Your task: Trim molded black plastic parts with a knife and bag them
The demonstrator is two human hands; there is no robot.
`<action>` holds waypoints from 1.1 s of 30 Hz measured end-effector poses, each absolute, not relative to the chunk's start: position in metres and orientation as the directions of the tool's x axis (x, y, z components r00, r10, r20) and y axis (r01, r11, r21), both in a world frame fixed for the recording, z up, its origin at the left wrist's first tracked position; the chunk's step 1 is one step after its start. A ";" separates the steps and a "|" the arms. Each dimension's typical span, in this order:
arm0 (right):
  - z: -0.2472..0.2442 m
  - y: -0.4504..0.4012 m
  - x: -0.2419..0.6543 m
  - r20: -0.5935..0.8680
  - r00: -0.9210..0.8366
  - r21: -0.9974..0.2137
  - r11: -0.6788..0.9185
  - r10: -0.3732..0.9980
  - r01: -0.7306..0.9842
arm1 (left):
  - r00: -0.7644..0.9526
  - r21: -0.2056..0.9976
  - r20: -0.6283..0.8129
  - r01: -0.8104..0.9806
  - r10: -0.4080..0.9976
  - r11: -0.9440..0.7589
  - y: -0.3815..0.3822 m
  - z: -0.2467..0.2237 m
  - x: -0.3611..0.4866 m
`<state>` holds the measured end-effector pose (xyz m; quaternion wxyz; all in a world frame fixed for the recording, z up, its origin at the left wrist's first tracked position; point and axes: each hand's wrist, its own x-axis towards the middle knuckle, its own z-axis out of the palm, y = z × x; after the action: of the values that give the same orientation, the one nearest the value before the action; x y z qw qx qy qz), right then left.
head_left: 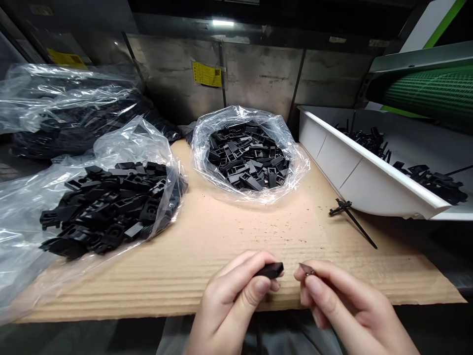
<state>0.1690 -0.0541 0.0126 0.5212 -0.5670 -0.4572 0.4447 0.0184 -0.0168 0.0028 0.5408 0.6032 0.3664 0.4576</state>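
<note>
Left hand (232, 293): thumb and fingers pinched around a black rectangular housing (271, 270), its open end facing right. Right hand (347, 301): fingertips closed narrowly on a small dark piece (306, 269); largely covered by the thumb and fingers, it looks pointed at its left end, though the exact shape is hard to make out. The two held parts are near each other, apart, in line with the front edge of a cardboard sheet (221, 236).

On the cardboard, left: an opened clear bag (125, 135) with a heap of black molded parts (114, 202). Centre, beyond the hands: a second clear bag (295, 172), mouth spread wide, filled with black rectangular pieces (247, 158). Right: a white tray (338, 165) containing dark parts (430, 182); just beside its near wall lies one long-stemmed black part (357, 223). Rear: metal panels (258, 79) bearing a yellow label (207, 74). Upper right: a green belt (432, 91).
</note>
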 end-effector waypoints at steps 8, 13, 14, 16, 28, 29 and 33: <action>0.007 -0.053 0.168 0.500 0.020 -0.650 0.361 0.866 0.669 | 0.290 0.974 0.226 -0.079 0.930 -0.212 -0.013 0.003 0.018; 0.012 -0.051 0.170 0.471 -0.020 -0.627 0.351 0.882 0.695 | 0.300 0.961 0.272 -0.040 0.914 -0.273 -0.012 0.004 0.018; 0.014 -0.050 0.170 0.452 -0.029 -0.637 0.345 0.891 0.690 | 0.304 0.959 0.279 -0.035 0.911 -0.282 -0.012 0.003 0.018; 0.017 -0.050 0.171 0.405 -0.047 -0.663 0.329 0.913 0.673 | 0.315 0.956 0.286 -0.026 0.905 -0.293 -0.011 0.003 0.018; 0.018 -0.054 0.172 0.310 -0.090 -0.724 0.296 0.947 0.623 | 0.308 0.951 0.294 0.005 0.905 -0.310 -0.011 0.002 0.019; 0.018 -0.054 0.172 0.310 -0.073 -0.729 0.286 0.948 0.622 | 0.310 0.950 0.296 0.004 0.903 -0.313 -0.011 0.002 0.019; 0.018 -0.055 0.173 0.320 0.023 -0.741 0.235 0.947 0.628 | 0.316 0.950 0.293 0.006 0.902 -0.311 -0.011 0.001 0.019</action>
<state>0.1725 -0.0545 0.0179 0.4089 -0.5868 -0.6712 0.1948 0.0189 -0.0111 0.0014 0.4747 0.6578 0.3454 0.4719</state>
